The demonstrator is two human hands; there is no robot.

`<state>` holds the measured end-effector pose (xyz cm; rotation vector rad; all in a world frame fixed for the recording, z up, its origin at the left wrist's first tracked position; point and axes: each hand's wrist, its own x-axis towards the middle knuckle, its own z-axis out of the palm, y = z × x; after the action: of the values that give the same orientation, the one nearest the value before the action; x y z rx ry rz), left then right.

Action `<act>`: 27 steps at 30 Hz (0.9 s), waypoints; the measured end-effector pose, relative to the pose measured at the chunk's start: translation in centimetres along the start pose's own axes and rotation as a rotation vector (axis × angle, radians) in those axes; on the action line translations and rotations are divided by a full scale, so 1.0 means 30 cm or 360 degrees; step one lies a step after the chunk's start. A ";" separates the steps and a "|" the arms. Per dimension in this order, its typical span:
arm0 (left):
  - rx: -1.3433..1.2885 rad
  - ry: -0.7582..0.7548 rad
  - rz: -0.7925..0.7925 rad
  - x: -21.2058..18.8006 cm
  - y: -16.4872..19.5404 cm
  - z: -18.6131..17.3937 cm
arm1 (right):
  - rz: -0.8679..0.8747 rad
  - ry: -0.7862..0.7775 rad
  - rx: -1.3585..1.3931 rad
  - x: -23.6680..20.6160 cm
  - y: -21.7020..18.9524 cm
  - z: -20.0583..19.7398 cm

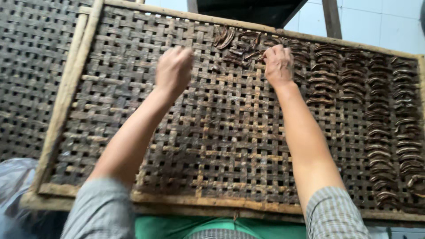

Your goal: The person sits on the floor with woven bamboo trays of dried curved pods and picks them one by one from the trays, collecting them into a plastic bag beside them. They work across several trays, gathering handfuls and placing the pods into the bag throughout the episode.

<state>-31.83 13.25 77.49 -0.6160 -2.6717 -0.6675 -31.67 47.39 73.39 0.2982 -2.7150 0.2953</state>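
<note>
A large woven bamboo tray (221, 146) with a pale wooden frame lies tilted before me. Several curved dark brown strips (380, 119) lie in neat columns over its right part, and a loose cluster of them (239, 44) lies near the top edge. My right hand (278, 64) rests at the top middle, fingers curled among the loose strips; whether it pinches one I cannot tell. My left hand (173, 71) hovers over the bare weave to the left, fingers curled in, blurred, with nothing visible in it.
A second woven tray (31, 75) lies to the left, partly under the first. Crumpled clear plastic (15, 177) sits at the lower left. A white wall (376, 22) and dark wooden posts (332, 17) stand behind. Green cloth (177, 226) shows below the tray's near edge.
</note>
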 end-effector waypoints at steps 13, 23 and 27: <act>0.0127 -0.0205 -0.0331 0.430 0.077 0.599 | -0.0141 -0.0171 0.0142 0.016 0.215 0.139; -0.0042 -0.0395 -0.0939 0.540 0.074 0.576 | 0.0040 -0.0204 0.0048 0.081 0.297 0.158; -0.0041 -0.0552 -0.1196 0.566 0.092 0.553 | 0.0022 -0.0173 -0.0232 0.153 0.325 0.176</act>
<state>-48.32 29.42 71.35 0.3449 -3.2182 -0.8305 -40.10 54.64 68.90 0.2606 -2.8280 0.0859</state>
